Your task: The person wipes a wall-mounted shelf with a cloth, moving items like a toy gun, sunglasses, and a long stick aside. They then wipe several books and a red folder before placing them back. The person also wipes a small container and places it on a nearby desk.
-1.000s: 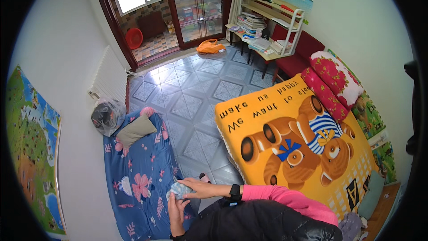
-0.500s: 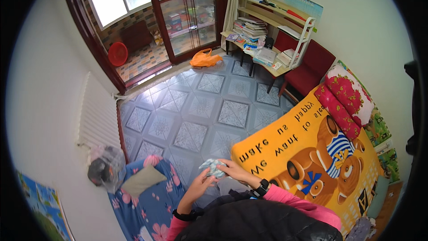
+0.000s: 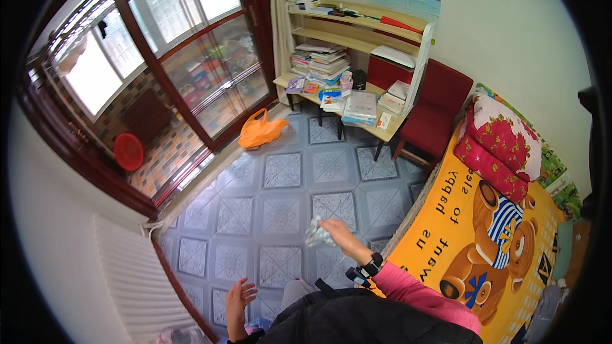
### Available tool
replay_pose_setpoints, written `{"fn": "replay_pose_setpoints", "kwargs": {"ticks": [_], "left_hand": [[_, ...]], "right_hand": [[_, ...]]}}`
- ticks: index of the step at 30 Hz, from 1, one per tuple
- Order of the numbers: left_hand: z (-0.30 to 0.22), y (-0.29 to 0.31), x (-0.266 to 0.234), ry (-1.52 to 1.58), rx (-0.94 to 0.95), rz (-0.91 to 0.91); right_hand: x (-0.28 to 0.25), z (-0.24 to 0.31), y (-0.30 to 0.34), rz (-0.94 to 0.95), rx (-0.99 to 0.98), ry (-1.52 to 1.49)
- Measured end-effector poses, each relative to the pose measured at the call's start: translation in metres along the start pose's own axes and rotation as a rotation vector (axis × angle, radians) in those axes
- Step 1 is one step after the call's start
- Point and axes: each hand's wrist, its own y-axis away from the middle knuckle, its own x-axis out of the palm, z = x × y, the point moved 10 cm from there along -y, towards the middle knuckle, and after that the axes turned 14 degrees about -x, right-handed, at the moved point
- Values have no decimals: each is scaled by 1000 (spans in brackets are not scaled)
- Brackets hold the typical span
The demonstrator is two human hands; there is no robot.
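My right hand is stretched out in front of me, its fingers pinching one edge of a small pale green-and-white patterned cloth. The cloth hangs crumpled above the tiled floor, touching nothing else. Lower and to the left, my left hand is raised with its fingers apart and nothing in it. Each hand is well apart from the other. On my right wrist is a black watch.
The yellow bear-print bed lies to my right, with a red floral pillow on it. Ahead stand a desk piled with books, a dark red chair and an orange plastic bag. A radiator lines the left wall.
Both hands held the cloth together earlier. My left hand has let go and moved left and down, while my right hand keeps the cloth. The view has swung forward toward the desk.
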Motion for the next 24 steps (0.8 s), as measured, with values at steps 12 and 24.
{"fn": "replay_pose_setpoints", "kwargs": {"ticks": [12,24], "left_hand": [[-275,-325,81,104,37,98],[-462,-504,518,-405,58,584]], "right_hand": [[-106,37,-239,-356,35,267],[-340,73,-366,-980,-16,-75]]}}
